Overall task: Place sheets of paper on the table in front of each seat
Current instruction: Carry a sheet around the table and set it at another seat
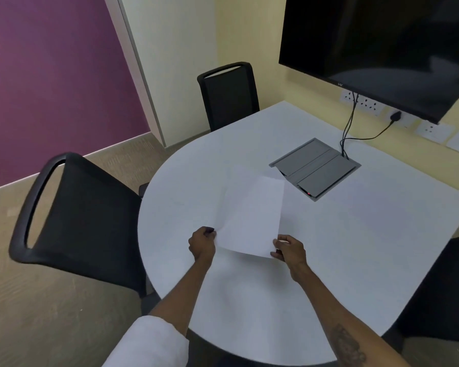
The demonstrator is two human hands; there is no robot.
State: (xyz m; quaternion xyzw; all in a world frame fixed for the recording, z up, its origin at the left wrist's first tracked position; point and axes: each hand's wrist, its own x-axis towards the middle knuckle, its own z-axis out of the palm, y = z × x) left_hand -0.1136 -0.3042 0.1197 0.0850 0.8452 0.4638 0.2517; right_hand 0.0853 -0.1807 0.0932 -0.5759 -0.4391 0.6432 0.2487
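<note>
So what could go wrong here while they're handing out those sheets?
Both hands, left hand and right hand, pinch thin white paper by its near corners, so two sheets could stick together and land at one seat. The paper is nearly the colour of the table, so a placed sheet is easy to miss. A sheet slid too far could catch on the open cable box.

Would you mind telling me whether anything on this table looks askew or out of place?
Only the grey cable box sunk in the table stands out: its lid sits raised, with cables running out. The sheets of paper are fanned, held by the left hand and right hand.
</note>
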